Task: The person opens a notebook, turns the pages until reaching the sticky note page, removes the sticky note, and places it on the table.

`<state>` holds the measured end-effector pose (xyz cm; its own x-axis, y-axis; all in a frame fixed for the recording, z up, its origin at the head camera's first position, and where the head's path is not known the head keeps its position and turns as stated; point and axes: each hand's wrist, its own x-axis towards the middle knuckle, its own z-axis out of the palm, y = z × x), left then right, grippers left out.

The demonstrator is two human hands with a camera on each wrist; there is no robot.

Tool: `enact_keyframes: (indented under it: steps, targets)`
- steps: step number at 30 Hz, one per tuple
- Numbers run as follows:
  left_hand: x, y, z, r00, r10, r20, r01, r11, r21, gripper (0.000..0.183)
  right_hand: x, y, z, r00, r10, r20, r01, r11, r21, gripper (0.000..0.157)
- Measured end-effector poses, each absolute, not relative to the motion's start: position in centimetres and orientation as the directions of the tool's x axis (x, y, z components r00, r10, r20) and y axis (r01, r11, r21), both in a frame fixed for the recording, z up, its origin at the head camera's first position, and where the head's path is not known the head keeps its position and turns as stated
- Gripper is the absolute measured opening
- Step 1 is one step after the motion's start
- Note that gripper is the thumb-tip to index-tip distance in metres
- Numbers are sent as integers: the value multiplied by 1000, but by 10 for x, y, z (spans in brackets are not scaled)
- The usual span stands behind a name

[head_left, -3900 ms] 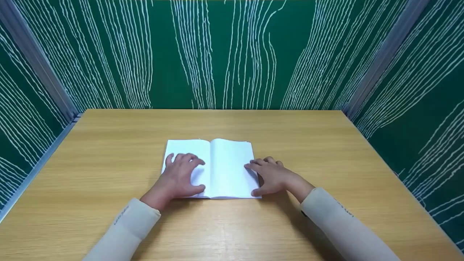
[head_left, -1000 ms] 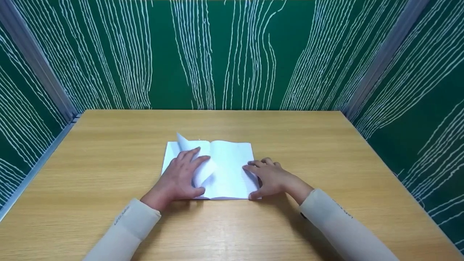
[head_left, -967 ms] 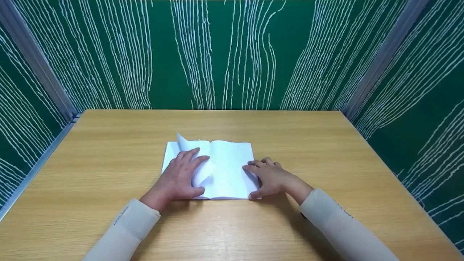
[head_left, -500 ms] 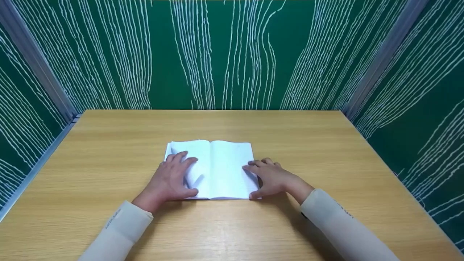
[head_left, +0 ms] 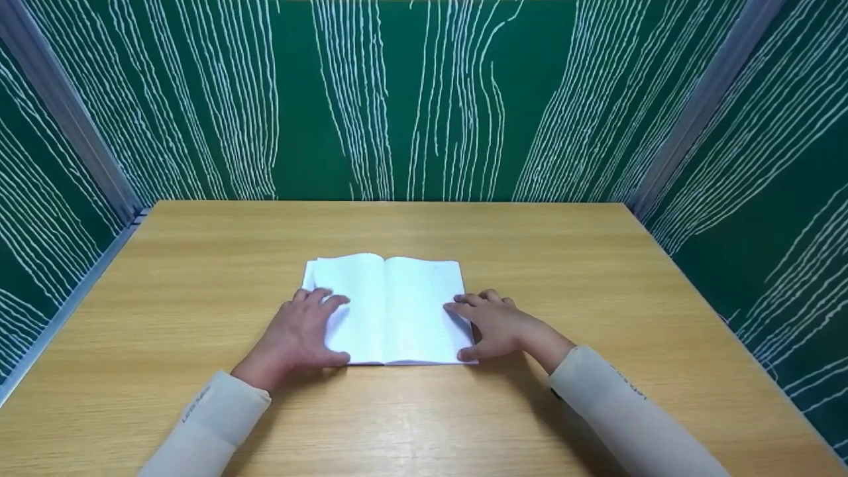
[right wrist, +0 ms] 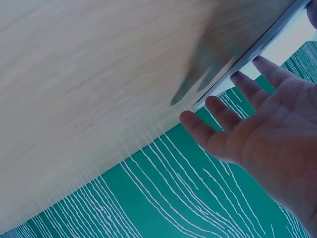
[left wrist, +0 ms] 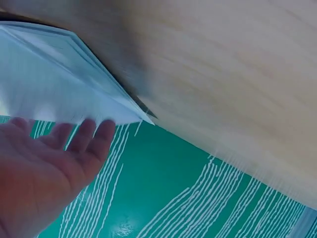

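Observation:
A white notebook [head_left: 421, 305] lies spread on the wooden table in the head view, its pages blank-looking. My left hand [head_left: 295, 334] is at the outer edge of the left page, fingers spread and gently bent, thumb by the near corner. That page's outer edge sits a little in from the sheets under it. In the left wrist view the page [left wrist: 54, 84] slopes up off the layers beneath, fingertips of the left hand [left wrist: 39, 178] against it. My right hand [head_left: 497, 324] rests its fingertips on the right page's margin; the right wrist view shows its fingers [right wrist: 218, 111] spread along the edge.
The wooden table [head_left: 424, 424] extends around the notebook on every side. Green panels [head_left: 424, 99] with white wavy lines stand behind it and at both sides, joined by grey metal posts [head_left: 709, 99] at the corners.
The left hand has slid left toward the notebook's outer edge. The lifted, curled leaf under it has come down nearly flat onto the left side. The right hand has stayed in place.

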<state>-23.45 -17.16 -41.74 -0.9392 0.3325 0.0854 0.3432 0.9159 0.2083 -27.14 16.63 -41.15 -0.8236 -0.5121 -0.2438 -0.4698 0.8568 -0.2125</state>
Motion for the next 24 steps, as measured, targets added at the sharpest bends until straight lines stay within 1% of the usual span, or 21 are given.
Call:
enact_keyframes:
  steps: [4,7,11,17,20,24]
  targets:
    - [-232,-174,-416,-944,327,39,327,919,221,72,-271,167,-411,-812,-532,-239,-486,844,-227,80]
    - [-231,-175,-415,-948,317,9,310,922,232,67,-271,167,-410,-810,-537,-234,-492,841,-227,79]
    - [-231,-173,-413,-958,286,-14,274,930,244,66,-272,167,-410,-814,-532,-233,-488,844,-220,79]
    - [-233,-167,-410,-955,297,-1,290,932,217,64,-273,167,-411,-820,-523,-234,-478,849,-224,78]
    - [-234,-163,-410,-952,306,-4,298,931,211,67,-273,166,-412,-825,-514,-235,-469,854,-225,77]
    - [-236,-157,-412,-947,321,-7,311,921,236,73,-273,165,-415,-832,-502,-236,-456,861,-225,77]
